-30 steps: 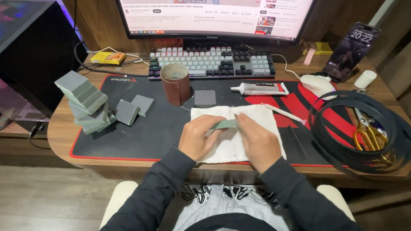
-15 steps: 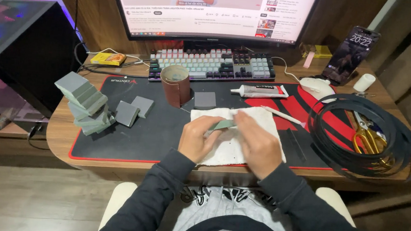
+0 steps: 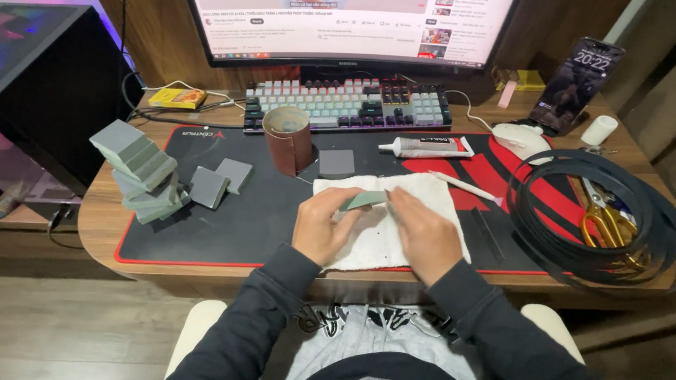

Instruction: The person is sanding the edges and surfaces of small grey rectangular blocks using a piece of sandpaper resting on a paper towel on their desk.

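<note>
My left hand (image 3: 324, 225) and my right hand (image 3: 421, 232) rest on a white cloth (image 3: 440, 197) spread on the black and red desk mat (image 3: 212, 228). Between their fingertips they hold a small flat grey-green piece (image 3: 365, 200), tilted up at its right end. Both hands pinch it, the left from below and the right from the side. What lies under the palms is hidden.
A stack of grey blocks (image 3: 139, 169) and two loose grey squares (image 3: 220, 182) sit at left. A brown sandpaper roll (image 3: 289, 138), a grey square (image 3: 337, 163), a glue tube (image 3: 426, 146), a white stick (image 3: 461, 184), coiled black strip (image 3: 604, 221) with gold scissors (image 3: 606, 223), keyboard (image 3: 349, 104), mouse (image 3: 520, 138).
The hands have stayed on the cloth with the grey-green piece between them; only slight finger shifts show. The view has drifted a little.
</note>
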